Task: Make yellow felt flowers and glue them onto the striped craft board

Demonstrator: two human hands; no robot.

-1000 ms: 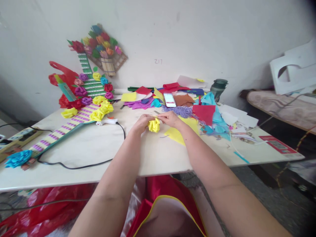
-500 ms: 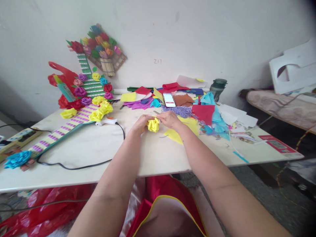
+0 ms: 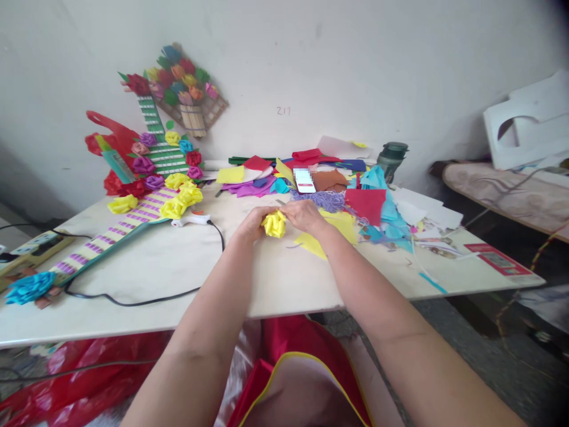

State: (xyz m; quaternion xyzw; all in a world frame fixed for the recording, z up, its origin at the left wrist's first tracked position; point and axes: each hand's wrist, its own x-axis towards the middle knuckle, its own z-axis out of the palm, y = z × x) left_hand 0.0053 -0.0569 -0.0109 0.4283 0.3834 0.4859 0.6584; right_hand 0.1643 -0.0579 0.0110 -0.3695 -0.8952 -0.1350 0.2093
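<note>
A yellow crepe-paper-like flower [image 3: 274, 224] is held above the table, its petals facing me. My left hand [image 3: 254, 223] is closed around its left and rear side. Close against the flower's right side, my right hand [image 3: 303, 214] is pinched shut, with its fingertips near the back of the bloom. A thin grey pointed piece [image 3: 281, 202] shows by the right fingertips; what it belongs to is hidden. Below and right of that hand lies a yellow sheet [image 3: 340, 228] on the table.
A glue gun [image 3: 191, 220] with a black cord lies left. Beyond it stands a guitar-shaped piece [image 3: 133, 219] with paper flowers. Coloured sheets, purple yarn [image 3: 320, 200], a phone [image 3: 304, 180] and a dark bottle [image 3: 392, 160] line the back. Scraps lie right.
The yellow flower has turned and shifted slightly left, showing more of its face. Both hands stay closed at nearly the same place.
</note>
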